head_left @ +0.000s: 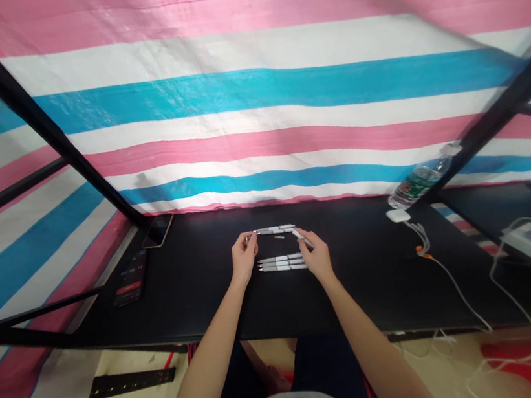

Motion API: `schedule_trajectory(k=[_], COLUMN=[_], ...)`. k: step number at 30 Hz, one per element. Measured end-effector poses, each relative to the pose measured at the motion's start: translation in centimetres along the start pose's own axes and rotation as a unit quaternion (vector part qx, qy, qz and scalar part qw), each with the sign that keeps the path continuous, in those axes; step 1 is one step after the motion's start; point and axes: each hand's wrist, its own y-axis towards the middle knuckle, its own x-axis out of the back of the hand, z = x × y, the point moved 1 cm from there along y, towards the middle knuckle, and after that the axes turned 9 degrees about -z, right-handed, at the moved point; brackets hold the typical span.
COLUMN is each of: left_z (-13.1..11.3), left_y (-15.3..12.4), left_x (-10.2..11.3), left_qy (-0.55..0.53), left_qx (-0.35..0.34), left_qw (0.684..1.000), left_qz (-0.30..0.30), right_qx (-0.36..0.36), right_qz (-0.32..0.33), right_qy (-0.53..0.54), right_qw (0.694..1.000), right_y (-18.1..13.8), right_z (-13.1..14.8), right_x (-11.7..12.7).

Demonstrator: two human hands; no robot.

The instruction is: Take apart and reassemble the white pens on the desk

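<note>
My right hand (316, 256) is closed around a short white and grey pen part (302, 238), which looks like a pen barrel and points up and to the left. Across from it, the fingers of my left hand (243, 254) are pinched together at the left end of the far pens; a small piece at the fingertips is too small to name. White and grey pens (274, 230) lie side by side beyond my hands. Between the hands rests a tiny slim piece (279, 237). Several similar pens (281, 263) lie in a nearer group, their right ends beside my right hand.
A black table (195, 299) carries everything. On the left lie a phone with a lit screen (130, 279) and another dark phone (158, 231). To the right stand a plastic bottle (420, 182), a white charger (397, 215) and cables. Black frame bars and a striped sheet enclose the table.
</note>
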Motion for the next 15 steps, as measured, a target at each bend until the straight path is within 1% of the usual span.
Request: schedule_trajectory(k=[3, 6, 11, 15], left_z=[-0.26, -0.64, -0.99, -0.82], left_y=[-0.18, -0.37, -0.49, -0.46], left_x=[-0.09, -0.21, -0.3, -0.27], left_qy=[0.011, 0.013, 0.013, 0.012], left_qx=[-0.003, 0.0, 0.01, 0.002], left_qw=[1.0, 1.0, 1.0, 1.0], left_qz=[0.015, 0.023, 0.022, 0.025], right_qx=[0.05, 0.073, 0.082, 0.084], right_qz=[0.017, 0.035, 0.043, 0.044], right_qy=[-0.024, -0.045, -0.049, -0.046], right_qw=[0.998, 0.996, 0.994, 0.994], right_y=[-0.03, -0.1, -0.14, -0.14], right_z=[0.25, 0.31, 0.14, 0.04], right_x=[-0.05, -0.14, -0.2, -0.24])
